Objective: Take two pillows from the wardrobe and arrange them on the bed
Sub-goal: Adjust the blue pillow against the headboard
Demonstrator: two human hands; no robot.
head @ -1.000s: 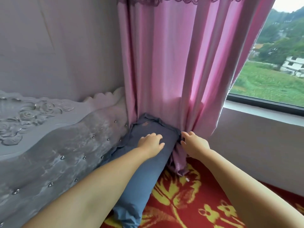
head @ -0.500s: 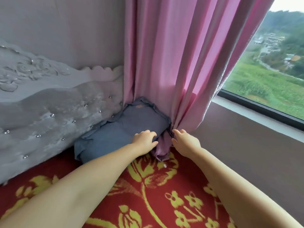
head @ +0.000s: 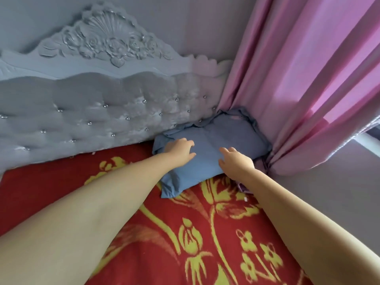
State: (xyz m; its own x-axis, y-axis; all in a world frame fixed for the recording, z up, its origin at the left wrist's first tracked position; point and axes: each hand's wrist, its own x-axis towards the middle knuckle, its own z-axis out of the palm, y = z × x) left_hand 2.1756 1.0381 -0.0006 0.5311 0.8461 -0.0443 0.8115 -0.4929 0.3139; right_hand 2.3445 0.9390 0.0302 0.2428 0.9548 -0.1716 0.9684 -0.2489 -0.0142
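A blue pillow [head: 213,145] lies flat on the bed's red blanket [head: 185,233] with yellow flowers, in the corner between the grey headboard and the pink curtain. My left hand [head: 178,150] rests on the pillow's left part, fingers spread and slightly curled. On the pillow's near right edge lies my right hand [head: 235,161], fingers apart, pressing on the fabric. Neither hand grips anything. Only this one pillow is in view.
The carved, button-tufted grey headboard [head: 102,112] runs along the back. A pink curtain [head: 298,89] hangs at the right, its hem touching the pillow's right end. A grey wall surface [head: 329,202] borders the bed on the right.
The view has swung left and down, showing more headboard and blanket. My right hand moved from the curtain's hem onto the pillow. My left hand slid toward the pillow's left end.
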